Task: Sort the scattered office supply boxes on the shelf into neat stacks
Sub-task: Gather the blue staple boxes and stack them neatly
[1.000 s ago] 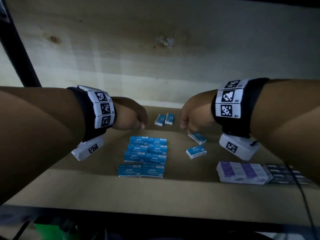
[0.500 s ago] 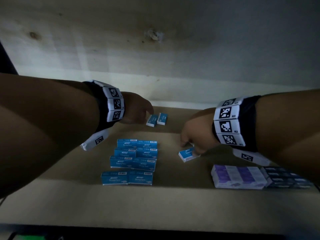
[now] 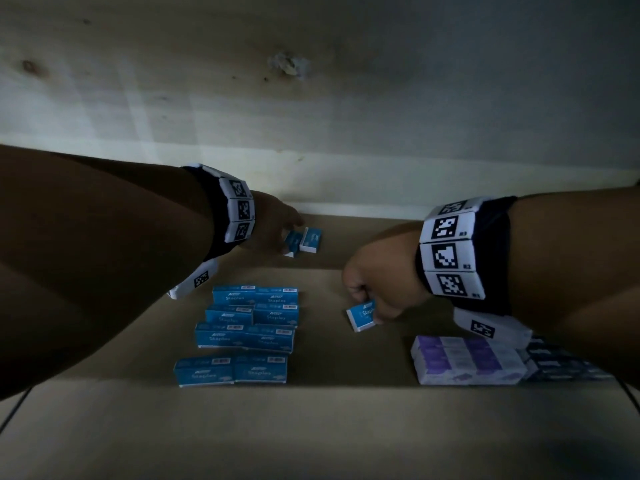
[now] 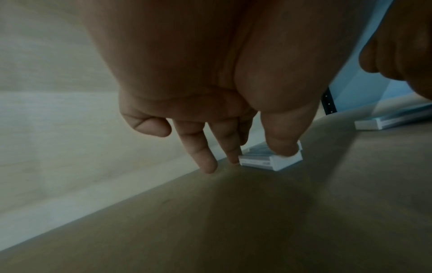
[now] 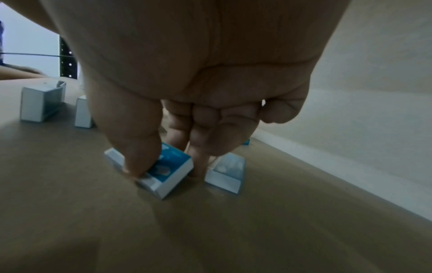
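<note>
pinching a small blue-and-white cardboard staples box (image 3: 360, 315) with curled thumb and fingers of the right hand (image 3: 377, 282), at 3 o'clock from the stacked blue staples boxes (image 3: 252, 320). at 12 o'clock, nipping 1 of 2 similar boxes (image 3: 292, 241) between thumb and near-straight fingers of the left hand (image 3: 273, 225).

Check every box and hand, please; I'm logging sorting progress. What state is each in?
Left hand: pinching back boxes.
Right hand: pinching loose staples box.
Loose staples box: tilted.
Second loose box: lying flat.
Staples rows: neatly aligned.
Purple box: flat, untouched.
Dark box: flat, untouched.
</note>
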